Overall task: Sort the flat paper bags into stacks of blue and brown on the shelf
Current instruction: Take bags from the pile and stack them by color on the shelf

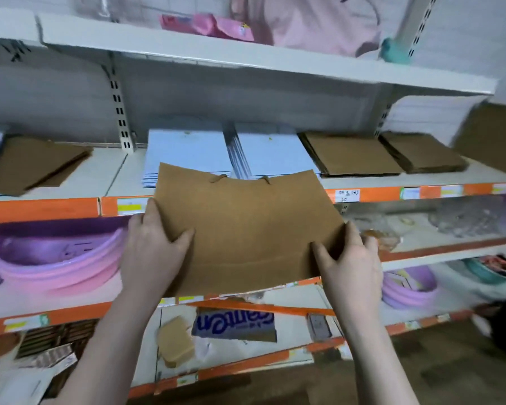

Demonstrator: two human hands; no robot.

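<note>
A person stands at the shelf (362,178) holding one flat brown bag (246,226) out in front of them, clear of the shelf and just short of its orange edge. The left hand (154,248) grips the bag's near left corner, thumb on top and fingers curled beneath; the right hand (349,263) pinches the near right corner the same way. The bag's handle cords sit at its far edge, away from both hands.

Beyond the hands, straight ahead on the shelf, lie two blue stacks (187,153). Past the right hand and further back lie two brown stacks (351,154); off beyond the left hand some loose brown bags (32,168) lie askew.

This looks like the carrying step: a brown bag picked up and not yet placed. As I judge it, the next move calls for swinging the bag rightward past the blue stacks and laying it square on a brown stack, edges aligned, before both hands let go.
</note>
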